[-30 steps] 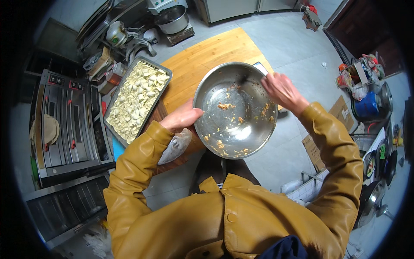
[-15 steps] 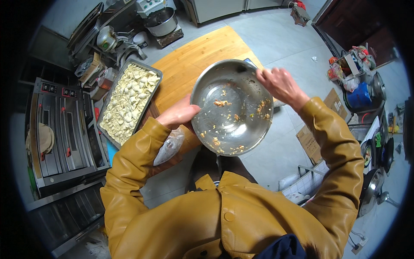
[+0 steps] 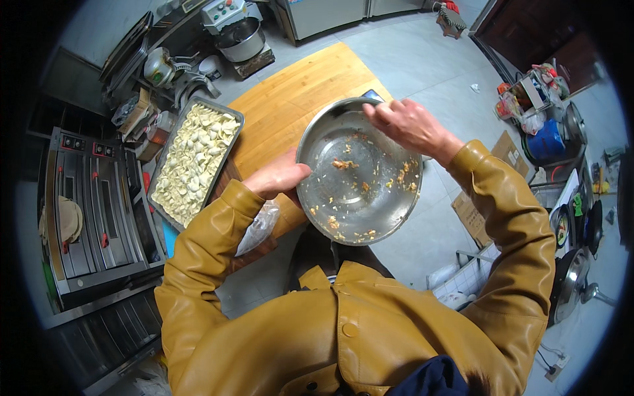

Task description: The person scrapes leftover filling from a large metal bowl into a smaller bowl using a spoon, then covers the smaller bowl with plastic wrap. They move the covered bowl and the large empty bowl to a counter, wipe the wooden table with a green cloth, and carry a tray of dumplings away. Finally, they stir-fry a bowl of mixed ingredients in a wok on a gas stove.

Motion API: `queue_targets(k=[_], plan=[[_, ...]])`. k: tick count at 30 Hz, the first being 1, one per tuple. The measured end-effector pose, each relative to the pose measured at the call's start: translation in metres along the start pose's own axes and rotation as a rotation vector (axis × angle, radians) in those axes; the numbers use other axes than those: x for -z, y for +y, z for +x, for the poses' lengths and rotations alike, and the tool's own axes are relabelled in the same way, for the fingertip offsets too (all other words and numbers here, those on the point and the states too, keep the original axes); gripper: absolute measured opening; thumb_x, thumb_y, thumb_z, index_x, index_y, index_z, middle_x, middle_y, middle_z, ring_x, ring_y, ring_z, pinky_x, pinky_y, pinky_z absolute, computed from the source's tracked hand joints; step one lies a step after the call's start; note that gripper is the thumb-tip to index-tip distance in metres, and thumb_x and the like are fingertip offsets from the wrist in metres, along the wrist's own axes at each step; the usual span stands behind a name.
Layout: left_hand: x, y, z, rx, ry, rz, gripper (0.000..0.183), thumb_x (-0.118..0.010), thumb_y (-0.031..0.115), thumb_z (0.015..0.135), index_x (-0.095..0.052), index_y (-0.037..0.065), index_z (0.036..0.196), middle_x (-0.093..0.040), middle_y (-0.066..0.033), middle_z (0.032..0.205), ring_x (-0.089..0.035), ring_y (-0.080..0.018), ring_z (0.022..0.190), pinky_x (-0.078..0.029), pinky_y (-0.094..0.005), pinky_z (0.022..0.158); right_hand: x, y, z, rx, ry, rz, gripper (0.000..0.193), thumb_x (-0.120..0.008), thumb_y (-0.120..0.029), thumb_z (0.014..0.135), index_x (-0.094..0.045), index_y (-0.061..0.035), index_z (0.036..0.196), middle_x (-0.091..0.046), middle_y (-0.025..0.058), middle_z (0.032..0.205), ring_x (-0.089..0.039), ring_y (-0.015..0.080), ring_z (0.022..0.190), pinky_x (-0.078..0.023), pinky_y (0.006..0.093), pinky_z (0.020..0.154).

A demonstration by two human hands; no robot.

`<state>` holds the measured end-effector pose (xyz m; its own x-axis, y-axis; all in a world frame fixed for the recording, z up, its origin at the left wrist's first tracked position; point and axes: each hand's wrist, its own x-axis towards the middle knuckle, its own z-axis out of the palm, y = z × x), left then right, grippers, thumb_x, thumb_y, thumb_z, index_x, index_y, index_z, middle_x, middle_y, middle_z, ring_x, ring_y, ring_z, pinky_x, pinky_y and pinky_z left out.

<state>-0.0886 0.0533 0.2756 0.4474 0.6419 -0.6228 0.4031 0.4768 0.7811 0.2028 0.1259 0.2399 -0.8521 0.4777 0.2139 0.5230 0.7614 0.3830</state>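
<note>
A wide stainless steel bowl (image 3: 350, 198) is tilted towards me above the front edge of the wooden table. Bits of orange, pale and green filling (image 3: 343, 164) cling to its inside. My left hand (image 3: 281, 175) holds the bowl's left rim, thumb over the edge. Closed fingers of my right hand (image 3: 409, 129) are at the far right of the bowl, over its rim and inner wall; whatever they pinch is hidden. On the left, a dark rectangular tray (image 3: 228, 156) is filled with pale folded dumplings (image 3: 196, 157).
Under the bowl stands the wooden table (image 3: 290, 86), with a clear plastic bag (image 3: 259, 228) at its near edge. A steel deck oven (image 3: 99, 198) is at the left. Behind are a mixer (image 3: 239, 41) and a stool (image 3: 451, 23). Cardboard (image 3: 470, 218) and pans (image 3: 569, 294) lie right.
My right hand has moved left along the bowl's far rim. The bowl has shifted slightly right and down in the view, with my left hand still on its rim.
</note>
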Motion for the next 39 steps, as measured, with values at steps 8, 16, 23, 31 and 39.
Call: queue_targets(k=[8,16,23,31,39], plan=[[0.007,-0.023,0.014,-0.223,0.092,-0.054,0.050,-0.046,0.004,0.079,-0.043,-0.004,0.128,-0.059,-0.0194,0.106,-0.065,-0.0249,0.082,-0.057,-0.0359,0.057,0.005,-0.032,-0.064,-0.013,-0.304,0.392,0.015,-0.051,-0.010,0.085,-0.056,-0.0037,0.098,-0.052,0.0086,0.076,-0.061,0.0250,0.059,-0.052,0.0345,0.050],[-0.007,-0.010,0.014,-0.189,0.123,-0.103,0.046,-0.047,0.004,0.078,-0.047,-0.005,0.124,-0.062,-0.0184,0.101,-0.067,-0.0262,0.078,-0.059,-0.0373,0.053,0.001,-0.015,-0.065,-0.313,-0.548,0.319,0.017,-0.050,-0.009,0.084,-0.057,-0.0012,0.098,-0.055,0.0064,0.078,-0.061,0.0195,0.058,-0.051,0.0345,0.047],[-0.005,-0.008,0.026,-0.248,0.219,-0.029,0.044,-0.043,0.002,0.080,-0.046,-0.007,0.123,-0.061,-0.0199,0.102,-0.067,-0.0276,0.080,-0.059,-0.0395,0.054,-0.001,-0.020,-0.075,-0.411,-0.055,0.016,0.017,-0.053,-0.007,0.082,-0.054,-0.0006,0.097,-0.052,0.0089,0.074,-0.060,0.0213,0.056,-0.051,0.0330,0.046],[-0.007,0.001,0.027,-0.258,0.197,-0.050,0.044,-0.042,0.000,0.078,-0.047,-0.007,0.121,-0.061,-0.0211,0.099,-0.067,-0.0284,0.079,-0.059,-0.0397,0.052,-0.005,-0.042,-0.072,-0.518,-0.259,0.476,0.017,-0.048,-0.002,0.083,-0.052,-0.0038,0.100,-0.056,0.0163,0.087,-0.062,0.0356,0.066,-0.051,0.0439,0.055],[-0.013,-0.004,0.038,-0.355,0.268,-0.044,0.043,-0.045,-0.001,0.075,-0.050,-0.009,0.117,-0.062,-0.0181,0.098,-0.062,-0.0234,0.085,-0.054,-0.0349,0.070,-0.028,-0.063,-0.066,-0.436,-0.208,0.699,0.046,-0.045,0.001,0.081,-0.051,-0.0123,0.125,-0.059,0.0146,0.094,-0.063,0.0308,0.066,-0.052,0.0419,0.054]])
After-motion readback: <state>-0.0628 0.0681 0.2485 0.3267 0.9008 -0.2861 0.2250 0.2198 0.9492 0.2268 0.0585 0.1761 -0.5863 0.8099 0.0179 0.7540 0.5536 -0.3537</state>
